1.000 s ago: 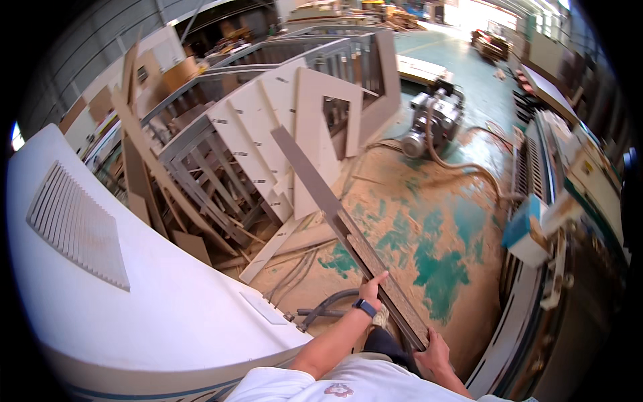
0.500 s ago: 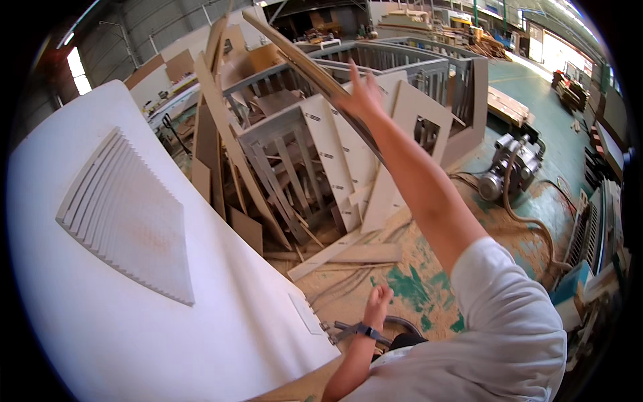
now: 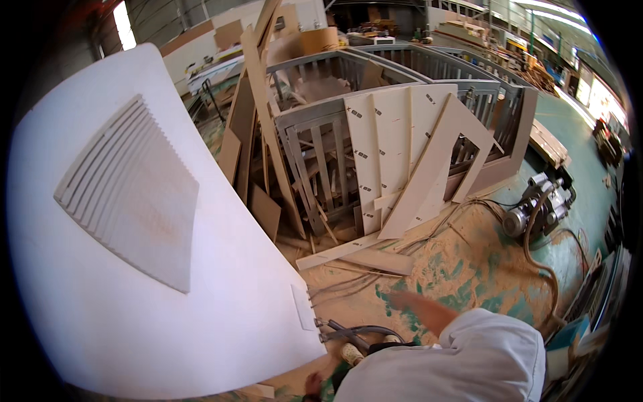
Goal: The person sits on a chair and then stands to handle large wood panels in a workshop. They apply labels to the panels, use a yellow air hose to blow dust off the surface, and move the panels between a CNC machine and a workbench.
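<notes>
My right hand [image 3: 407, 303] is drawn back low over the dusty floor, smeared by motion, so its fingers do not show clearly. My left hand [image 3: 313, 384] hangs at the lower edge, small and dark; its fingers cannot be made out. I see nothing held in either one. Ahead stands a grey slatted metal cage bin [image 3: 320, 110] full of wood offcuts. Against its front lean a pale printed panel [image 3: 365, 157] and a board with a cut-out [image 3: 429, 157]. Tall narrow boards [image 3: 268, 114] stand at its left corner.
A big white machine housing [image 3: 234, 321] with a ribbed grey panel [image 3: 144, 194] fills the left. Loose boards [image 3: 375, 260], hoses [image 3: 362, 329] and sawdust lie on the green floor. A motor-driven pump [image 3: 536, 208] with a brown hose stands at right.
The long narrow board by my outstretched right hand has gone from above the cage. That arm has pulled back and down; my left hand has dropped lower. The view has shifted.
</notes>
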`<state>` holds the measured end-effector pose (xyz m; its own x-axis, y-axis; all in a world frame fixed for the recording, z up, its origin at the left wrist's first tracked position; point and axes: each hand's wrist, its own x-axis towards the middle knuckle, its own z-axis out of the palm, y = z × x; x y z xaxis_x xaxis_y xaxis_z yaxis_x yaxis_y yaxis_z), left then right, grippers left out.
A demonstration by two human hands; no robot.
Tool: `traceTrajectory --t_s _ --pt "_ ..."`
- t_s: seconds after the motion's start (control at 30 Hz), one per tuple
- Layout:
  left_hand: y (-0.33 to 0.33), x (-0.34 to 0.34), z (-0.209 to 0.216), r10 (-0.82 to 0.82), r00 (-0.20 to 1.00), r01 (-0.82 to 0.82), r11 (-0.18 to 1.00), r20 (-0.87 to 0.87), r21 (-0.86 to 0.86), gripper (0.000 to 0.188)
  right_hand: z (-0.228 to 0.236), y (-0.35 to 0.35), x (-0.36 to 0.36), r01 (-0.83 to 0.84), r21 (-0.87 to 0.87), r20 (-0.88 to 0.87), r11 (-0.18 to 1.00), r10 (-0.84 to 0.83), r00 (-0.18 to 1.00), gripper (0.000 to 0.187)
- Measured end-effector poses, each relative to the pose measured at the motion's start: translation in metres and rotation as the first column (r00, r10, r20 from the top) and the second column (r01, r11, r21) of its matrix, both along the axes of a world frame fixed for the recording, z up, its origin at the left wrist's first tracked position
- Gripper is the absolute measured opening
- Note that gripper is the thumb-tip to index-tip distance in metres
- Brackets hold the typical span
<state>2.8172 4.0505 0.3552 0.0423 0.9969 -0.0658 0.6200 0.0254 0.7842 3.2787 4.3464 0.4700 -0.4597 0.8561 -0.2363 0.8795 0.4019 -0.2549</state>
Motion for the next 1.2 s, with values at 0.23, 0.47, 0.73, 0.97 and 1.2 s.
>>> traceTrajectory --t_s 0.23,0.47,0.73,0.97,1.2 --pt "-0.093 0.005 0.043 0.216 0.894 -0.441 0.574 -0.392 -0.690 0.031 -0.087 -0.315 0.311 0.743 -0.450 0.498 0.495 -0.551 0.669 0.046" --pt "-0.216 0.024 0.036 -0.293 0.784 -0.191 0.725 -0.547 -0.662 0.031 -0.099 -0.257 0.300 0.801 -0.297 0.405 0.520 -0.691 0.599 0.039" --pt "-0.087 0.072 0.169 0.502 0.860 -0.502 0.864 -0.093 0.032 0.043 0.022 -0.053 -0.081 -0.040 -0.717 -0.649 0.696 -0.647 0.400 0.043" --pt "-0.317 0.042 0.083 0.841 0.538 -0.795 0.485 -0.055 -0.363 0.048 -0.035 -0.167 -0.247 -0.553 -0.432 -0.384 0.713 0.409 0.828 0.036" --pt "-0.566 0.022 0.057 0.895 -0.034 -0.615 -0.369 -0.445 -0.697 0.044 -0.098 -0.186 -0.272 -0.461 -0.690 0.101 0.559 0.704 0.703 0.042"
